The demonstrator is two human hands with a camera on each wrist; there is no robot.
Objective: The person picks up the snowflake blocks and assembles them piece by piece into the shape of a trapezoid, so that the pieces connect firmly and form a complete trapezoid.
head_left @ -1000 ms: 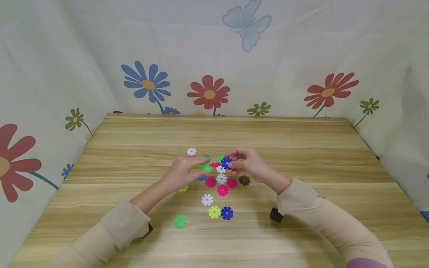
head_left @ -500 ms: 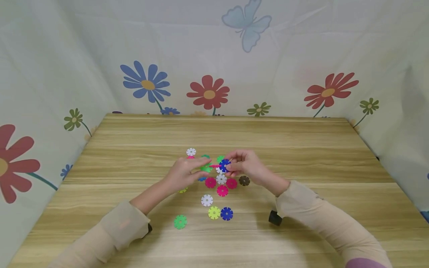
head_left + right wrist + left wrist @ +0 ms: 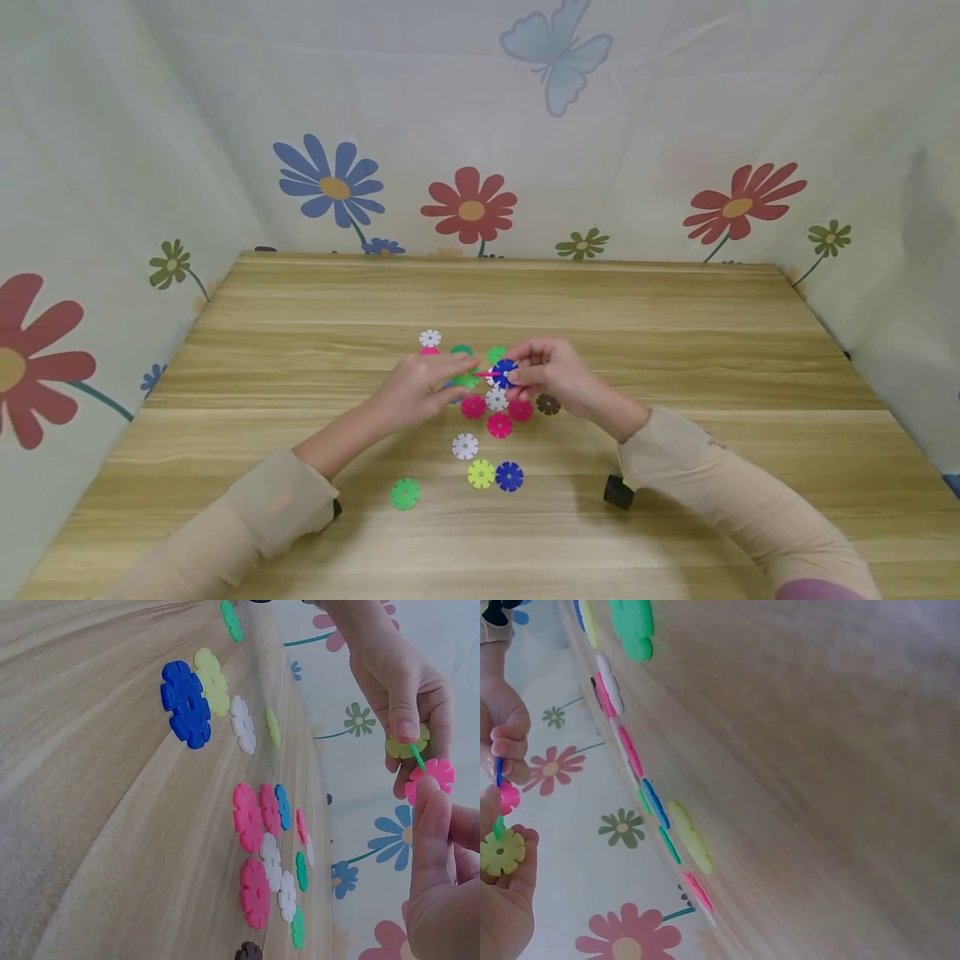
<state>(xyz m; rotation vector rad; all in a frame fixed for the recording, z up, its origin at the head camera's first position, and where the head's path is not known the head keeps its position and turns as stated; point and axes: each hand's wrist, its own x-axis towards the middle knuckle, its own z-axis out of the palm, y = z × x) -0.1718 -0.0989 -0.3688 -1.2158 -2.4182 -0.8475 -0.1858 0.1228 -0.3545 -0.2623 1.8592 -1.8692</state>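
Observation:
In front of me both hands hold a small chain of notched plastic interlocking discs above the table. My left hand point(image 3: 423, 387) pinches the yellow disc point(image 3: 502, 855) and green disc point(image 3: 467, 380) end between thumb and fingers. A pink disc point(image 3: 435, 778) sits in the middle, set crosswise to the green one and seen edge-on from the head. My right hand point(image 3: 558, 379) pinches a blue disc point(image 3: 504, 372) by its right side, against the pink disc. Right fingertips partly hide the blue disc in the right wrist view.
Loose discs lie below the hands on the wooden table point(image 3: 300, 308): several pink and white ones, a brown disc point(image 3: 548, 404), a yellow disc point(image 3: 481, 474) beside another blue disc point(image 3: 509, 477), and a green disc point(image 3: 405, 493). A flowered cloth point(image 3: 637, 125) stands behind.
The blue disc has moved slightly left and down toward the left hand. The pink disc has turned from slanted to edge-on. Both hands have kept their grips.

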